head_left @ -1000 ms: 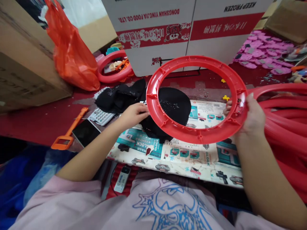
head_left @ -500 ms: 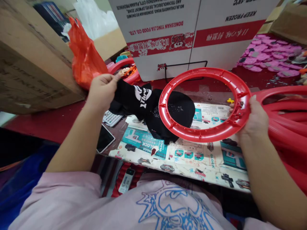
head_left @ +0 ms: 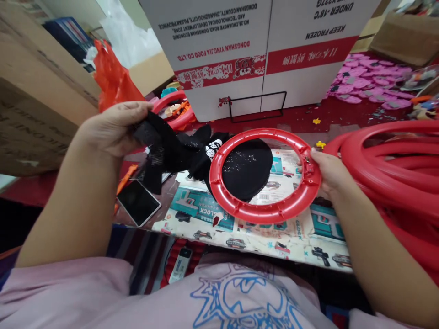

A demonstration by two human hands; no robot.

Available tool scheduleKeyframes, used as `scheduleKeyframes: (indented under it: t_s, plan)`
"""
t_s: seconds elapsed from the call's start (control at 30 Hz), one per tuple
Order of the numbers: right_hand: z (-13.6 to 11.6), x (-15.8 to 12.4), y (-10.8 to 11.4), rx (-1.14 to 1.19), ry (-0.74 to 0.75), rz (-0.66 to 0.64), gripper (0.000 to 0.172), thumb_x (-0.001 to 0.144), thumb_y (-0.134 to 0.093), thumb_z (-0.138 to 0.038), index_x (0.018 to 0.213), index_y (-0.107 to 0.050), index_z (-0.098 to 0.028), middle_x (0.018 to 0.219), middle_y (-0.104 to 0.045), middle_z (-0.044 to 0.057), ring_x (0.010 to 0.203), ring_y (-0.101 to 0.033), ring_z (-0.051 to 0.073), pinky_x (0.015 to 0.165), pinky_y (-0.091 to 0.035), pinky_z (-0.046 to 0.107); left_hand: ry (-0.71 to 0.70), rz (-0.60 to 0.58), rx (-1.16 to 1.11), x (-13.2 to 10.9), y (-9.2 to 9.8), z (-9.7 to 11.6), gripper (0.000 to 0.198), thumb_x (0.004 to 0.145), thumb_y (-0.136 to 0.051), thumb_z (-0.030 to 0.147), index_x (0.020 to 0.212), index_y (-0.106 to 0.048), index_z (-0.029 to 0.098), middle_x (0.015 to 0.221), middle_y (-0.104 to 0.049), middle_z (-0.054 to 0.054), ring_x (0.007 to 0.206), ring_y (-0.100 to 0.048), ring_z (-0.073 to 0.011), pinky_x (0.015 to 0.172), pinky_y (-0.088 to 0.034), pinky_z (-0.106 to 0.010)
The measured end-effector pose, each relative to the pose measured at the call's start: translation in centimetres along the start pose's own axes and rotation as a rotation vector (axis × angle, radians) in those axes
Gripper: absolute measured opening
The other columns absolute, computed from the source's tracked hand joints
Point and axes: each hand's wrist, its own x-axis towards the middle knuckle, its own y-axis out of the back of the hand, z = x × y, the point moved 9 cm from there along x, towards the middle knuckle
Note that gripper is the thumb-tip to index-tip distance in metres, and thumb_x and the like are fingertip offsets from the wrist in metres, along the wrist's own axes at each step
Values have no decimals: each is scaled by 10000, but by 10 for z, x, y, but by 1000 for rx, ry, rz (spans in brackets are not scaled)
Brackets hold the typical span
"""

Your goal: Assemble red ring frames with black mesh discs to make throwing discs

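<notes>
My left hand (head_left: 115, 125) pinches one end of a black mesh fabric piece (head_left: 245, 167) with white printing. The cloth stretches rightward over the printed cardboard sheet (head_left: 219, 235). At its right end it spreads into a round shape, seen through a red plastic ring (head_left: 265, 217). My right hand (head_left: 331, 171) grips the ring by its right side, thumb on top and fingers partly hidden beneath. The ring's ribbed inner side faces up, and its left part overlaps the cloth. Whether ring and cloth are joined, I cannot tell.
Several red rings (head_left: 387, 146) are piled at right. A large white carton (head_left: 212, 103) stands behind a black wire frame (head_left: 257, 95). Pink pieces (head_left: 373, 80) lie at the back right. At left are a phone (head_left: 139, 203), an orange bag (head_left: 113, 84) and a brown box (head_left: 41, 123).
My left hand has moved left and toward me, drawing out its end of the black fabric. My right hand has brought the red ring left and lower, over the cloth's round part.
</notes>
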Motion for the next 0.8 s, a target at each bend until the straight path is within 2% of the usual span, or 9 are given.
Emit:
scheduleKeyframes:
  t_s: [0.13, 0.27, 0.33, 0.4, 0.5, 0.57, 0.63, 0.7, 0.8]
  plan:
    - [1, -4, 1, -286, 29, -75, 288, 790, -546, -429, 658, -625, -185, 555, -619, 56, 480, -552, 192, 512, -473, 345, 13, -93, -282, -9, -12, 14, 571, 792, -514, 94, 1355, -432, 51, 748, -535, 52, 649, -443, 37, 704, -350, -178]
    - [-18, -7, 6, -589, 203, 29, 253, 725, -647, -405, 732, -680, -155, 798, -683, 124, 882, -621, 315, 851, -460, 463, -43, -71, -443, -20, -25, 37, 487, 661, -586, 90, 1147, -621, 94, 727, -614, 30, 599, -551, -29, 630, -452, -182]
    - [-38, -18, 1, -707, 371, 116, 283, 729, -660, -382, 863, -695, -135, 1064, -652, 167, 1138, -522, 355, 1019, -351, 502, -103, -29, -572, -28, -32, 51, 329, 590, -640, 99, 915, -688, 117, 704, -658, 3, 575, -606, -91, 551, -521, -197]
    - [-63, -42, -18, -806, 629, 121, 374, 768, -645, -421, 1000, -679, -130, 1205, -584, 176, 1221, -465, 339, 1074, -311, 502, -146, 36, -668, -35, -38, 63, 216, 578, -662, 79, 787, -685, 130, 660, -672, 0, 521, -613, -103, 477, -531, -184]
    - [-79, -93, -68, -800, 915, -158, 662, 722, -700, -552, 1245, -560, -172, 1257, -543, 153, 1215, -487, 312, 1056, -372, 504, -185, 41, -728, -46, -56, 78, 126, 652, -666, 68, 756, -679, 138, 637, -680, 17, 492, -619, -88, 437, -516, -152]
    - [-76, -123, -96, -737, 919, -352, 984, 613, -799, -530, 1421, -351, -193, 1395, -434, 168, 1321, -390, 328, 1082, -352, 524, -236, -26, -733, -55, -75, 90, 67, 693, -684, 101, 734, -670, 152, 614, -665, 37, 485, -607, -70, 433, -500, -131]
    - [-72, -147, -113, -667, 913, -434, 1066, 582, -837, -442, 1451, -267, -203, 1427, -403, 175, 1334, -381, 326, 1067, -374, 520, -282, -105, -716, -64, -94, 99, 92, 688, -741, 162, 696, -649, 158, 589, -631, 50, 479, -573, -48, 427, -472, -107]
    - [-66, -156, -119, -567, 847, -473, 925, 654, -791, -330, 1424, -295, -202, 1320, -518, 149, 1200, -523, 277, 963, -473, 457, -285, -174, -691, -71, -110, 103, 206, 642, -808, 233, 661, -618, 156, 572, -596, 53, 474, -532, -36, 414, -436, -97]
    - [-66, -155, -105, -433, 791, -437, 505, 778, -620, -170, 1264, -486, -205, 1055, -660, 62, 901, -641, 172, 771, -528, 323, -267, -212, -649, -73, -122, 100, 333, 583, -862, 316, 640, -575, 159, 558, -564, 54, 465, -483, -32, 391, -376, -100]
